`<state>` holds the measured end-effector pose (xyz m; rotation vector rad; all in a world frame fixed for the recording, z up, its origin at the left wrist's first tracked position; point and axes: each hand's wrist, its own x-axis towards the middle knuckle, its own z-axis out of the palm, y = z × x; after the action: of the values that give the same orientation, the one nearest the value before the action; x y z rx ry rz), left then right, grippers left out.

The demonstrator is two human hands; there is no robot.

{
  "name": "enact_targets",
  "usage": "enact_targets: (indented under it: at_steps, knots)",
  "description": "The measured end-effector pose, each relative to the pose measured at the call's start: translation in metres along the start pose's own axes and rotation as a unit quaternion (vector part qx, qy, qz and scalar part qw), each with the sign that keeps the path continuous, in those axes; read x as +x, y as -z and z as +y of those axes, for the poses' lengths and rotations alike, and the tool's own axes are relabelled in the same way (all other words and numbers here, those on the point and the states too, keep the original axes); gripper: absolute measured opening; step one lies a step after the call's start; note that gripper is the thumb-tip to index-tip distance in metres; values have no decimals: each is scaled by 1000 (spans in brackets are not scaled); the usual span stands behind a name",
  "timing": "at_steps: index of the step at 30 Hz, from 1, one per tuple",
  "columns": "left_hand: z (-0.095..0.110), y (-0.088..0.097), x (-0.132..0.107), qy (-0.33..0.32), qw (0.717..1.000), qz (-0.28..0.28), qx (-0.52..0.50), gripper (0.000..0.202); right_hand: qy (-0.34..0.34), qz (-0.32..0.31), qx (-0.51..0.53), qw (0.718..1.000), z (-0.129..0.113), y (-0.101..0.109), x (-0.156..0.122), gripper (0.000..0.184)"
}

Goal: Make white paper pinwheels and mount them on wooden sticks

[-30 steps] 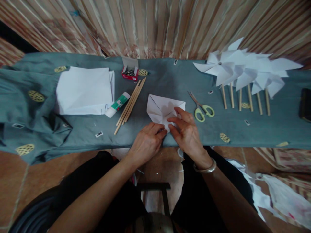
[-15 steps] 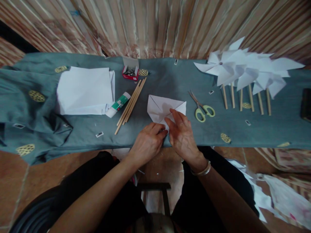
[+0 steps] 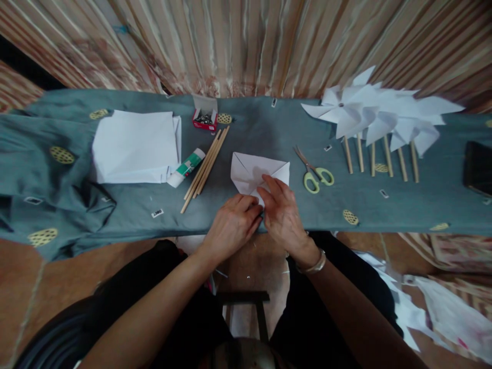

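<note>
A white paper sheet [image 3: 246,166] with diagonal lines from its corners lies at the table's front middle. My left hand [image 3: 236,220] is closed on its near corner, the fingertips pinched together there. My right hand [image 3: 282,212] rests over the sheet's right part, its thumb close to the left fingertips and its other fingers bent across the paper. Both hands cover the near part of the sheet. Right of it lie scissors [image 3: 315,174] with light green handles. To the left are several wooden sticks [image 3: 207,166] and a green and white glue stick [image 3: 187,167].
A stack of white paper [image 3: 134,146] lies on the left of the green tablecloth [image 3: 261,123]. Behind the sticks stands an open red box [image 3: 205,120] of small metal pieces. Several paper pinwheels [image 3: 384,113] on sticks lie at right, near a dark object [image 3: 477,168].
The view has shifted slightly, so the things at right appear further left. Both hands stay at the paper's near corner with hardly any movement.
</note>
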<state>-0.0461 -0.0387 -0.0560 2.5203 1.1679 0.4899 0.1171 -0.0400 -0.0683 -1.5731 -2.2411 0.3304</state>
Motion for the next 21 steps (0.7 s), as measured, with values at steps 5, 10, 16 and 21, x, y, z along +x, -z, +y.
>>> enact_targets:
  at_steps: [5,10,16,21]
  knots:
    - [0,-1,1,-2,1000,20,6,19,-27,85,99,991,19,15,12,43]
    - [0,-1,1,-10,1000,27,4,17,-51,92,52,993,44,17,31,47]
    - [-5,4,-1,-17,999,30,11,18,-45,74,35,996,54,26,37,44]
    - [-21,12,-5,-15,998,52,34,21,-95,88,43,991,57,39,29,38]
